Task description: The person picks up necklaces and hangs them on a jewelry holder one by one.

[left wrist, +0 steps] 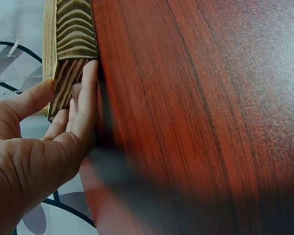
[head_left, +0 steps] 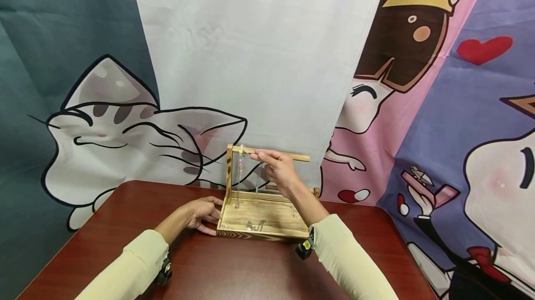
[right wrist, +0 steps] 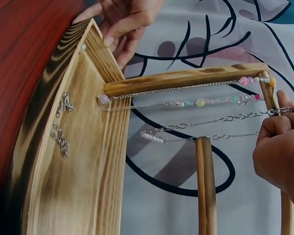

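A wooden jewelry stand point(head_left: 228, 174) with a shallow tray point(head_left: 267, 211) stands on the table. My left hand point(head_left: 203, 214) holds the tray's left end, thumb on one side and fingers on the other in the left wrist view. My right hand point(head_left: 279, 170) is up at the top bar point(head_left: 302, 157), pinching a silver chain necklace point(right wrist: 235, 118) between thumb and fingers. That chain hangs down toward the tray. Left of it, a necklace with colored beads point(right wrist: 215, 101) is draped over the top bar close to the post.
A silver chain point(head_left: 256, 225) lies bunched near the tray's front edge, and another thin chain point(head_left: 294, 211) lies farther right. A shorter lower bar point(right wrist: 206, 186) sits below the top bar. The red-brown table point(head_left: 251, 267) meets a cartoon-printed cloth point(head_left: 267, 58) behind.
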Available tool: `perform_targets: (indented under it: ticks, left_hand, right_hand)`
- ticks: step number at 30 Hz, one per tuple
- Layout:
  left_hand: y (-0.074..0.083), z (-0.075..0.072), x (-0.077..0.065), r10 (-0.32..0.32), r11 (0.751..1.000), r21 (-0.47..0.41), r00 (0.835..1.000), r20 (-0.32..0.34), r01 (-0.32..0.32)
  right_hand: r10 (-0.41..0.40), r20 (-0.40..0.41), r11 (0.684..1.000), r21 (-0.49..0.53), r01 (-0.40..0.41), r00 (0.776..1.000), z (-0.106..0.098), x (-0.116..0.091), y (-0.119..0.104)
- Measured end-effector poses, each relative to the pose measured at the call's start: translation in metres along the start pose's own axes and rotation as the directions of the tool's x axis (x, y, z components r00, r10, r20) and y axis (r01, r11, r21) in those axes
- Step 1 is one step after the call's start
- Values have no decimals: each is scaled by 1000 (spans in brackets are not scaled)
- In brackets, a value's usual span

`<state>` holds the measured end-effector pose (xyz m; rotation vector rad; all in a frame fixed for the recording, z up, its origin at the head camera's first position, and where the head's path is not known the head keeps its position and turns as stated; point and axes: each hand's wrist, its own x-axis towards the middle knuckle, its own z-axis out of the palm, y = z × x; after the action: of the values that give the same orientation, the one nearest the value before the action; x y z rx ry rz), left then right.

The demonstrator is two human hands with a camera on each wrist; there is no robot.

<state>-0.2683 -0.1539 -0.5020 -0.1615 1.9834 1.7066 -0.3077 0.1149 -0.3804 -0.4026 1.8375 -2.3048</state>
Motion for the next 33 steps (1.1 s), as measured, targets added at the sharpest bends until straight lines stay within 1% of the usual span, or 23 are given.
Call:
perform_targets:
  ticks: [6,12,17,22,27,30,33]
  left_hand:
    - [-1,0,-1,0,1000,-2,1000,-1,0]
    - [-2,0,0,4,1000,-1,1000,1,-4]
    - [-2,0,-1,5,1000,1,1000,10,-5]
    - [-2,0,-1,8,1000,5,1000,16,-8]
    - [-2,0,0,5,1000,0,1000,9,-5]
    - [-3,-1,1,3,1000,2,1000,13,-3]
    - [-2,-1,2,-1,1000,-2,1000,15,1]
  right_hand:
    - [4,17,1000,5,-4,1000,6,2,6]
    - [0,26,1000,-11,1,1000,10,4,11]
    - [15,23,999,-40,-14,1000,11,2,12]
    - [33,-2,996,-83,-33,999,8,1,15]
    - [46,-48,988,-143,-52,998,3,1,18]
    - [36,-64,988,-149,-45,997,1,0,20]
    - [8,-68,982,-186,-21,998,0,-3,20]
